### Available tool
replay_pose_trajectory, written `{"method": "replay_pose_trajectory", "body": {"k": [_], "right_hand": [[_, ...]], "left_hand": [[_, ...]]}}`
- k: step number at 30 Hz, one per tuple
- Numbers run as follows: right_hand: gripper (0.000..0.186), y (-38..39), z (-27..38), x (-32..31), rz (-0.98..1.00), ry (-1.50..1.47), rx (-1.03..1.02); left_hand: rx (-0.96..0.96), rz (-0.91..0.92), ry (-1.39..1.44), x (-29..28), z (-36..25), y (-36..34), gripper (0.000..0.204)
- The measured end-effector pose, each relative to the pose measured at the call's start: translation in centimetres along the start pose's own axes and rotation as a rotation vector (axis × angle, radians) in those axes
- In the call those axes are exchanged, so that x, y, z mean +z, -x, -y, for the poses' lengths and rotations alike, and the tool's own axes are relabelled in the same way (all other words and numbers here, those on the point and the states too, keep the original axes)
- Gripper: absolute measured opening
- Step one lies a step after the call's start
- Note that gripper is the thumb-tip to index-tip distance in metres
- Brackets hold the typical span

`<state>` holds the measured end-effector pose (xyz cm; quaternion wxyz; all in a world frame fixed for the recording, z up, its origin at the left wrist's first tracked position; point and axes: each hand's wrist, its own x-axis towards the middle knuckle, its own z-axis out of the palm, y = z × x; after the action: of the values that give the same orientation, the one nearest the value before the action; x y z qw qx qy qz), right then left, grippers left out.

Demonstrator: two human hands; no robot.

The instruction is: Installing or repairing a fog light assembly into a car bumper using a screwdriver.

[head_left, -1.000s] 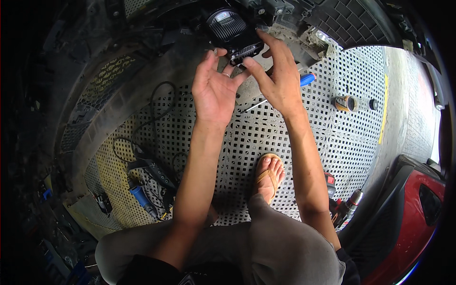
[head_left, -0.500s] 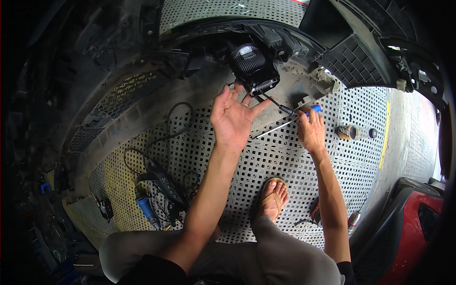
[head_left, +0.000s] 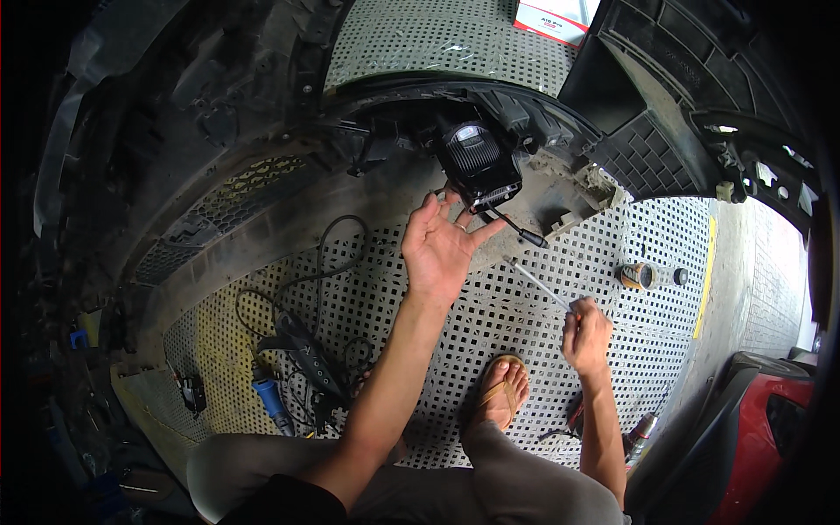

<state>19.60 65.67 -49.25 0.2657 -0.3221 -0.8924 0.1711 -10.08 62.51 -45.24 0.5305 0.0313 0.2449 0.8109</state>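
A black finned lamp unit is set in the curved black car bumper. Palm up beneath it, my left hand has its fingers spread, some tips hidden behind the lamp's lower edge. From that edge a short black cable runs to a connector, which hangs free beside my little finger. My right hand is closed round the handle of a screwdriver, most of the handle covered. Its metal shaft points up and left, the tip a little below the connector.
Black cables and a blue plug lie on the perforated floor at left. A small open can with a dark cap stands at right. My foot is below centre; a red vehicle part fills the lower right.
My right hand has let go of the connector, come down toward me and turned the screwdriver, whose shaft now points up-left. My left hand keeps its place under the lamp.
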Motion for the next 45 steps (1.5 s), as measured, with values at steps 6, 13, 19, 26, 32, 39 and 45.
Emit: {"method": "replay_pose_trajectory", "body": {"k": [6, 13, 19, 26, 32, 39, 45], "right_hand": [[0.036, -4.3, 8.5, -2.1, 0.167, -0.09, 0.231], [0.028, -6.6, 10.1, -1.9, 0.127, -0.087, 0.254], [0.028, -6.3, 9.9, -1.9, 0.146, -0.067, 0.255], [0.027, -7.1, 10.5, -2.7, 0.149, -0.052, 0.275], [0.029, -7.6, 11.3, -4.3, 0.132, 0.105, 0.246], [0.037, -7.5, 12.0, -3.6, 0.078, 0.227, 0.238], [0.036, -7.5, 12.0, -3.3, 0.074, 0.18, 0.256]], "left_hand": [[0.003, 0.018, 0.027, -0.1, -0.1, 0.1, 0.023], [-0.014, -0.042, 0.034, 0.9, -0.7, 0.2, 0.025], [0.008, 0.034, 0.009, 0.9, -0.8, 0.2, 0.027], [0.0, -0.018, 0.017, -0.1, -0.4, -0.2, 0.026], [-0.027, -0.067, -0.147, -0.7, -0.9, -0.6, 0.026], [-0.021, -0.091, -0.207, -0.1, -0.8, -0.5, 0.034], [0.014, -0.141, -0.319, 0.9, -1.0, -0.6, 0.036]]}}
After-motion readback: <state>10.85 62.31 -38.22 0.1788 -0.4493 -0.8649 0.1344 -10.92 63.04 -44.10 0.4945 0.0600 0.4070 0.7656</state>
